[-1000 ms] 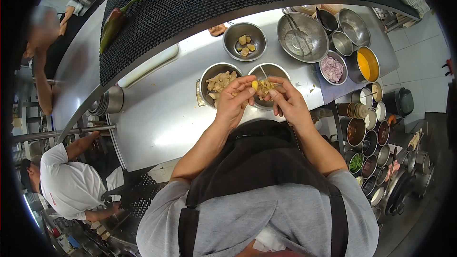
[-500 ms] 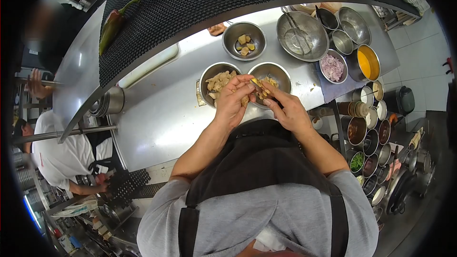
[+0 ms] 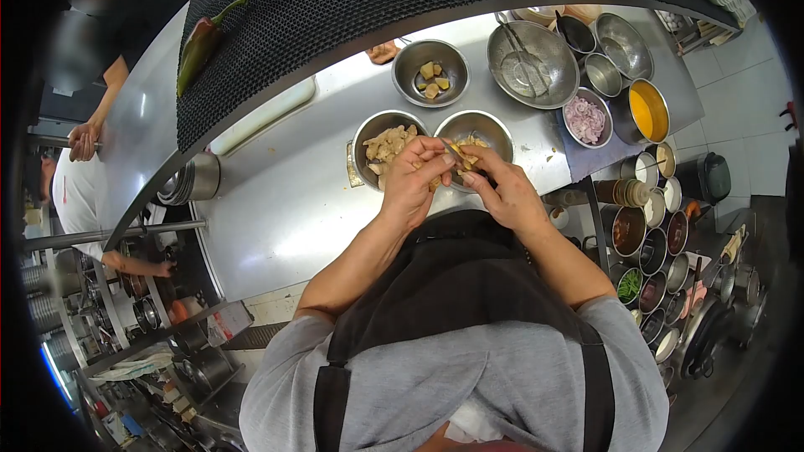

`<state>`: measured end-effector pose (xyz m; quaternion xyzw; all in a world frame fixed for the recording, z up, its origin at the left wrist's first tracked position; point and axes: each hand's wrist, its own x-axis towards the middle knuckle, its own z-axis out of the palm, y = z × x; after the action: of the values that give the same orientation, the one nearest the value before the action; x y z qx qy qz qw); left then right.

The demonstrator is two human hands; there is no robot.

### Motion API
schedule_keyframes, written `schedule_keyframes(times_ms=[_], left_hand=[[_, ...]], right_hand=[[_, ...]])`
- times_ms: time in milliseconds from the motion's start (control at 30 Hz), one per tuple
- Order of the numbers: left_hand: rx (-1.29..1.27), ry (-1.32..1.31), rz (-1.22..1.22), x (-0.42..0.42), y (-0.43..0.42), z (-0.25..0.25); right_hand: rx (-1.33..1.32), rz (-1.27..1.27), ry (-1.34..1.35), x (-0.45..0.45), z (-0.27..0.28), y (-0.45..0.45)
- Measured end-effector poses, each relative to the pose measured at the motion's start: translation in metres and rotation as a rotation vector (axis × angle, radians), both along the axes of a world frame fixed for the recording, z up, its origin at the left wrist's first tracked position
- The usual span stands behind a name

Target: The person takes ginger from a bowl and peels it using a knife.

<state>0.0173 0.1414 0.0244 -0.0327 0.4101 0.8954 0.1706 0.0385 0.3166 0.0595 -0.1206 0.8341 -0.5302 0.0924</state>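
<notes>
My left hand (image 3: 414, 180) is closed, pinching a piece of ginger between thumb and fingers. My right hand (image 3: 508, 194) is closed on a small knife (image 3: 454, 151), its narrow blade against the ginger. Both hands are together over the near rims of two steel bowls. Rough, unpeeled ginger fills the left bowl (image 3: 358, 139). Yellowish peelings lie in the right bowl (image 3: 505, 139), partly hidden by my fingers. Behind them, a third steel bowl (image 3: 404, 57) contains several peeled ginger chunks.
A sieve (image 3: 502, 75), a bowl of sliced onion (image 3: 584, 120) and a pot of orange liquid (image 3: 648, 121) stand at the right. A black-matted shelf (image 3: 335, 8) overhangs the steel counter (image 3: 276, 218), bearing a long pepper (image 3: 201, 50). At the left, a co-worker's hand (image 3: 83, 142) rests by a rail.
My hands stay over the bowls, with only a small shift of the fingers and knife. At the left, the white-shirted person moves back and another person's hand closes near the rail.
</notes>
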Motion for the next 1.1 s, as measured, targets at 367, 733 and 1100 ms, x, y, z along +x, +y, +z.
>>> schedule_keyframes(times_ms=[367,733,1100], left_hand=[[-0.053,0.007,-0.03,0.003,0.0,0.001],[0.048,-0.065,-0.016,-0.009,-0.009,-0.003],[0.039,-0.112,-0.036,-0.007,-0.007,0.003]], right_hand=[[-0.361,-0.048,-0.387,-0.014,-0.008,0.005],[-0.063,-0.015,-0.111,-0.004,-0.003,0.005],[0.032,0.029,0.026,-0.001,-0.001,0.0]])
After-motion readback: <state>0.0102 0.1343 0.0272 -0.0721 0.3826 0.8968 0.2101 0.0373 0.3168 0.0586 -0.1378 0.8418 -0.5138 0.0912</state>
